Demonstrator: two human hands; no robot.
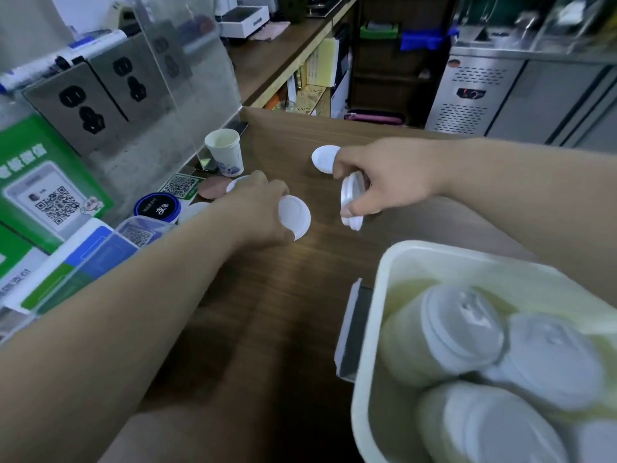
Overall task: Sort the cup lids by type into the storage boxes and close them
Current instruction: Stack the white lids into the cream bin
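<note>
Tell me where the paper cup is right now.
In the head view the paper cup stands upright on the wooden counter, left of centre. It is at the foot of the clear screen, just beyond the left hand.

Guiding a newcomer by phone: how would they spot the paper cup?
On the wooden counter, look left to the clear screen. The paper cup stands upright at its foot, beyond the left hand. It alone is tall and open, with blue print; its neighbours are flat white lids.
</note>
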